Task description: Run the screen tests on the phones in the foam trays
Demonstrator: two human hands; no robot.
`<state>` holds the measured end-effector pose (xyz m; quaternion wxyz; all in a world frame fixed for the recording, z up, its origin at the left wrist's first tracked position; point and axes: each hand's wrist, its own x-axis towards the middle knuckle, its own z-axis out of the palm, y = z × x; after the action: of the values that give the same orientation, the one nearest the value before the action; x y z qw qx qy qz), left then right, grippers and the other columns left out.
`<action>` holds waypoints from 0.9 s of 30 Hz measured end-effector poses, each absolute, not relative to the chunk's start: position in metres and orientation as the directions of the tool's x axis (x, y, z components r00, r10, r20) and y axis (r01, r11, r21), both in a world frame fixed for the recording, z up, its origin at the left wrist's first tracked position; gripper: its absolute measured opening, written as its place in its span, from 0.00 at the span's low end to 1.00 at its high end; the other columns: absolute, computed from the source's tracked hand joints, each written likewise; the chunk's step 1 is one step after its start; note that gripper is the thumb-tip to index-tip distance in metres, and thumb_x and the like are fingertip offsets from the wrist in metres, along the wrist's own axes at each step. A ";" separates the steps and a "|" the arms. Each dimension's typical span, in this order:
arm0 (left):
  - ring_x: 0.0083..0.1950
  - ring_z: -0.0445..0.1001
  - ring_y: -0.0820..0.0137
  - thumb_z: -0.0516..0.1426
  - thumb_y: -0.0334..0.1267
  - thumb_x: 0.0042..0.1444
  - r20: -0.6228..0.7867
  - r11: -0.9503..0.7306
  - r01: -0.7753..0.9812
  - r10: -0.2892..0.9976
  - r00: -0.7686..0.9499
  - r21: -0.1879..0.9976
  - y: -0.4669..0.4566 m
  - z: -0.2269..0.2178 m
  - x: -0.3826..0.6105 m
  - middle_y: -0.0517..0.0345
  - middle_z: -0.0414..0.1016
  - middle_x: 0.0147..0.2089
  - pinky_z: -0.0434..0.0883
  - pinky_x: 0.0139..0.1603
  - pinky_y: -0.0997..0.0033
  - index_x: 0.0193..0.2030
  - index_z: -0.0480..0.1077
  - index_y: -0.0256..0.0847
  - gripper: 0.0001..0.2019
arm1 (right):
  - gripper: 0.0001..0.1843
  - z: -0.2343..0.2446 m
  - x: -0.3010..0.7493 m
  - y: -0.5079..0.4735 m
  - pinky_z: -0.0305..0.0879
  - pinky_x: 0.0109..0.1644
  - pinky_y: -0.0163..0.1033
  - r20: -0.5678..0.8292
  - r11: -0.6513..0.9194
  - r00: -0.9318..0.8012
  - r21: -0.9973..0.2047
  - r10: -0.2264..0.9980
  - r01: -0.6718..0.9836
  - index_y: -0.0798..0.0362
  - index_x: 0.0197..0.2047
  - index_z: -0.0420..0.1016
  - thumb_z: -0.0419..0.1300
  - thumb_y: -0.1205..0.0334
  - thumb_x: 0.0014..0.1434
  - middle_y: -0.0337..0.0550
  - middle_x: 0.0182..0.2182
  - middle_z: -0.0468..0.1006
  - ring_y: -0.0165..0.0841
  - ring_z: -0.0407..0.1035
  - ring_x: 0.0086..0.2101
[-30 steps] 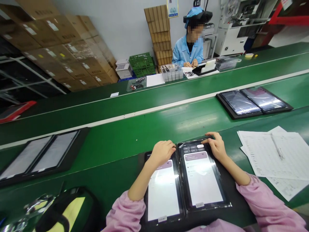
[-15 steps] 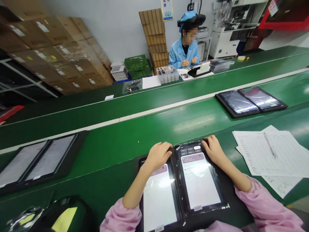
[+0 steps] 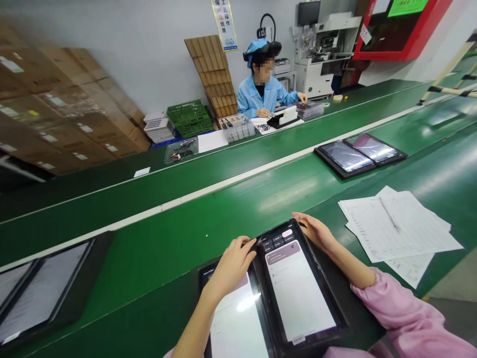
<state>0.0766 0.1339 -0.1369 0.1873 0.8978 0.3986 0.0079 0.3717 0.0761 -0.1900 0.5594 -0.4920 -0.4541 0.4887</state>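
Note:
Two tablets with lit screens lie side by side on a black tray (image 3: 359,311) in front of me. The right tablet (image 3: 298,286) has its top edge between my hands and looks slightly raised there. My left hand (image 3: 233,263) reaches over the left tablet (image 3: 238,318), hiding its upper part, with thumb and fingertips on the right tablet's top left corner. My right hand (image 3: 315,232) is curled at the top right corner, fingertips on the far edge. What lies under its fingers is partly hidden.
Beyond my tablets runs a green conveyor (image 3: 175,223). Other tablets lie in trays at left (image 3: 44,283) and back right (image 3: 350,156). Papers (image 3: 395,228) with a pen (image 3: 389,214) lie to my right. Across the line sits a person in blue (image 3: 257,97), handling small parts.
My view has turned rightward. My left hand has moved onto the right tablet's top left corner, and that tablet's top edge now looks lifted. The person opposite has stretched one arm out sideways.

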 end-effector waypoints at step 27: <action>0.60 0.64 0.50 0.77 0.39 0.28 -0.405 -0.549 0.790 0.679 0.612 0.273 0.150 -0.129 0.055 0.46 0.66 0.58 0.54 0.66 0.48 0.68 0.55 0.42 0.58 | 0.52 -0.213 0.370 0.072 0.46 0.65 0.66 0.224 0.272 -0.167 -0.617 0.960 0.738 0.44 0.68 0.59 0.73 0.44 0.42 0.54 0.60 0.62 0.56 0.56 0.61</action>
<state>0.0553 0.1499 -0.1290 0.2184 0.8708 0.4218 -0.1268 0.3701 0.0720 -0.2134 0.2961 -0.5734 -0.7406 0.1873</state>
